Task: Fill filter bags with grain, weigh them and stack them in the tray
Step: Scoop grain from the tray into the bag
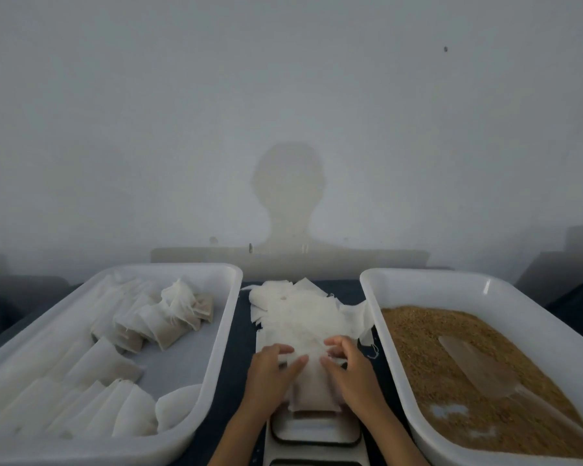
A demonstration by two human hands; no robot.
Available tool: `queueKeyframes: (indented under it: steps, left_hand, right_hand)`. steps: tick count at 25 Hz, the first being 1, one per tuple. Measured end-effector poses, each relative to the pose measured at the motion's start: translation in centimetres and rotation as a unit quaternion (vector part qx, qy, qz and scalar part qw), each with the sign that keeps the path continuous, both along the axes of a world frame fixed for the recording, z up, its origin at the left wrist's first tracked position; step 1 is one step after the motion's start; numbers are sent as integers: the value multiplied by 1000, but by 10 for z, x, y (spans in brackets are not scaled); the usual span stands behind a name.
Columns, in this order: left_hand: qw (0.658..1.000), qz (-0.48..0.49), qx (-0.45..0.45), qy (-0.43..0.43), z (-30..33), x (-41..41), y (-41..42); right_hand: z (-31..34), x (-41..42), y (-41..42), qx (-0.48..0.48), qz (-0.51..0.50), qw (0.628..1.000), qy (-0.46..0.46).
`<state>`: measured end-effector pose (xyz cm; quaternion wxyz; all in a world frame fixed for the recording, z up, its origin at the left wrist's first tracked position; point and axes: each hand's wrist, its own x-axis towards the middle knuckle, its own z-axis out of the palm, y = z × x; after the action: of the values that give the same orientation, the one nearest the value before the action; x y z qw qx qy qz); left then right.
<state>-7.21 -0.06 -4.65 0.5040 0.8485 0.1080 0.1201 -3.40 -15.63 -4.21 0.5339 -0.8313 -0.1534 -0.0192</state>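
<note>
A filled white filter bag [312,388] lies on the small scale [313,432] between the two trays. My left hand [271,371] holds its left side near the top, thumb over the paper. My right hand [349,368] pinches the bag's upper right edge with curled fingers. Beyond the hands lies a loose pile of empty filter bags [300,311]. The white tray [216,334] on the left holds several filled bags [155,321] in rows. A second white tray [398,338] on the right holds brown grain [428,351] with a clear scoop [482,371] lying in it.
A pale wall rises just behind the trays, with my shadow on it. The dark table top [239,334] shows in the narrow gaps between the trays. Dark shapes stand at the far left and far right edges.
</note>
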Motion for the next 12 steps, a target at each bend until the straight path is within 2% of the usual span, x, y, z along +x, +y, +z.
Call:
queueKeyframes:
  steps: [3, 8, 12]
  left_hand:
    - [999, 3, 22, 28, 11, 4, -2]
    - [992, 18, 107, -59, 49, -15, -2]
    - [976, 86, 151, -130, 90, -34, 24]
  right_hand:
    - [9, -1, 5, -9, 1, 1000, -19]
    - [45, -10, 20, 36, 41, 996, -66]
    - [90, -14, 55, 64, 90, 984, -141]
